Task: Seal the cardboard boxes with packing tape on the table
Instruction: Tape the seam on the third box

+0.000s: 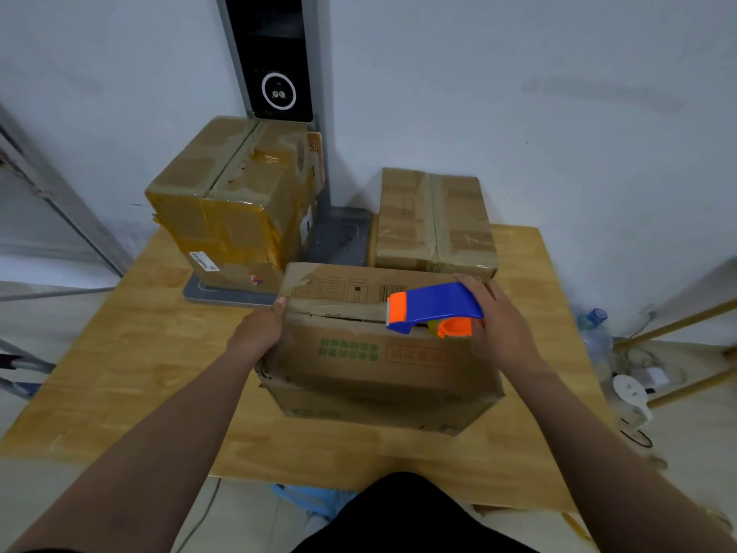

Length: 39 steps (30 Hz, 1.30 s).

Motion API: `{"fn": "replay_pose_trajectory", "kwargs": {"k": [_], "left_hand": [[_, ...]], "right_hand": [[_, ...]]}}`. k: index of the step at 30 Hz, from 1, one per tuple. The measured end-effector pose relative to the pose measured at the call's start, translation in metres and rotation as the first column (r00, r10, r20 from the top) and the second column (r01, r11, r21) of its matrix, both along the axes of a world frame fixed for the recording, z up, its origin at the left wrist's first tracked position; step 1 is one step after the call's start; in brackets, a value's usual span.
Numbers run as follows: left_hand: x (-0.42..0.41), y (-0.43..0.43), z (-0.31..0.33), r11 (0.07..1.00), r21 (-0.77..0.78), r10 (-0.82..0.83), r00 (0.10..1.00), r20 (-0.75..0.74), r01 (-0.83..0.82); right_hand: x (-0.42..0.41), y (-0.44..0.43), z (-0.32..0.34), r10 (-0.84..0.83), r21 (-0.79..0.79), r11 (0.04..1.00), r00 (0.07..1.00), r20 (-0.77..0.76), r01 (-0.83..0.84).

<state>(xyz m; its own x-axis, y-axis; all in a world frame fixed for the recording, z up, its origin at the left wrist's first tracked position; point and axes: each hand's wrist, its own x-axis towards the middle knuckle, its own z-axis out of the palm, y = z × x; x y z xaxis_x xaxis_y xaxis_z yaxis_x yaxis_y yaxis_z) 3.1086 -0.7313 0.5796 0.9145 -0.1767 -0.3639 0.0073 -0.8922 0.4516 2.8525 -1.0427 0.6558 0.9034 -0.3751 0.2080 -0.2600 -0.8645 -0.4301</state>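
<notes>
Forearms reach in from the bottom edge over the wooden table. Far left at the back is the tall box, wrapped in yellowish tape with its top seam covered, so it looks done.

The left hand grips the left top corner of the near box. The thumb is hooked over the edge; the other fingers are hidden down the side, so I cannot tell their spread. The near box sits mid-table, just in front of the other two. Its long centre seam runs left to right and shows a dark gap, so it looks unsealed.

The cardboard is creased and dented at the corners. It is probably soft, the flaps will likely sag under pressure, and it is probably light enough to slide on the wood. Best to brace it at a corner or side wall, as the left hand does.

The tape dispenser is blue with an orange nose and hub. It sits over the seam's right half, nose pointing left. It is rigid plastic; hold the body and keep clear of the cutter at the nose.

The right hand is clamped on the rear of the dispenser, fingers wrapped over the blue body. Behind it is the flat box, with tape along its seam. A water bottle stands on the floor at far right.
</notes>
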Motion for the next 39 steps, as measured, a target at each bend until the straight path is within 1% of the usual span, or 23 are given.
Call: {"fn": "replay_pose_trajectory", "kwargs": {"k": [6,9,10,12,14,15,16,18,19,20,22,24,27,31,33,37,39], "left_hand": [[-0.006,0.0,0.007,1.0,0.001,0.005,1.0,0.007,-0.005],[-0.008,0.002,0.015,0.997,-0.069,0.023,0.999,-0.047,-0.026],[-0.009,0.003,0.018,0.998,-0.068,0.015,0.999,-0.033,-0.017],[-0.014,0.006,0.024,0.998,-0.039,-0.041,0.996,0.08,0.044],[-0.027,0.005,0.031,0.985,-0.032,-0.159,0.967,0.199,0.168],[-0.034,0.005,0.035,0.965,0.019,-0.26,0.934,0.245,0.263],[-0.041,0.006,0.038,0.928,0.11,-0.374,0.89,0.263,0.357],[-0.053,0.005,0.039,0.82,0.303,-0.552,0.809,0.201,0.485],[-0.058,0.005,0.039,0.777,0.361,-0.598,0.784,0.167,0.516],[-0.063,0.006,0.037,0.754,0.392,-0.618,0.772,0.148,0.527],[-0.071,0.006,0.034,0.742,0.414,-0.63,0.759,0.161,0.528],[-0.077,0.0,0.03,0.725,0.42,-0.656,0.733,0.18,0.545],[-0.088,-0.016,0.03,0.7,0.413,-0.688,0.705,0.171,0.583],[-0.106,-0.049,0.037,0.664,0.356,-0.727,0.679,0.101,0.657],[-0.115,-0.063,0.039,0.639,0.354,-0.747,0.661,0.073,0.683],[-0.117,-0.068,0.036,0.652,0.345,-0.737,0.672,0.076,0.675],[-0.114,-0.065,0.039,0.678,0.293,-0.717,0.694,0.064,0.674]], "right_hand": [[0.004,0.001,-0.007,-0.052,0.017,0.998,0.998,-0.017,0.053],[0.005,0.0,-0.008,-0.037,0.034,0.999,0.999,-0.015,0.038],[0.006,-0.001,-0.008,-0.036,0.042,0.998,0.999,-0.017,0.036],[0.006,-0.001,-0.01,-0.038,0.046,0.998,0.999,-0.018,0.039],[0.006,-0.002,-0.011,-0.028,0.043,0.999,0.999,-0.022,0.029],[0.006,-0.003,-0.012,-0.024,0.043,0.999,0.999,-0.023,0.025],[0.006,-0.002,-0.012,-0.024,0.041,0.999,1.0,-0.02,0.025],[0.005,-0.003,-0.011,-0.035,0.039,0.999,0.999,-0.007,0.035],[0.005,-0.004,-0.011,-0.038,0.038,0.999,0.999,-0.003,0.039],[0.005,-0.005,-0.012,-0.041,0.038,0.998,0.999,-0.005,0.041],[0.006,-0.004,-0.014,-0.043,0.035,0.998,0.999,-0.016,0.044],[0.006,-0.003,-0.016,-0.045,0.037,0.998,0.999,-0.027,0.046],[0.008,-0.003,-0.017,-0.046,0.045,0.998,0.998,-0.039,0.048],[0.008,-0.002,-0.017,-0.047,0.036,0.998,0.998,-0.045,0.048],[0.008,-0.001,-0.016,-0.046,0.033,0.998,0.997,-0.056,0.048],[0.008,0.0,-0.012,-0.046,0.026,0.999,0.997,-0.06,0.047],[0.007,-0.001,-0.011,-0.03,0.001,1.0,0.997,-0.066,0.03]]}}
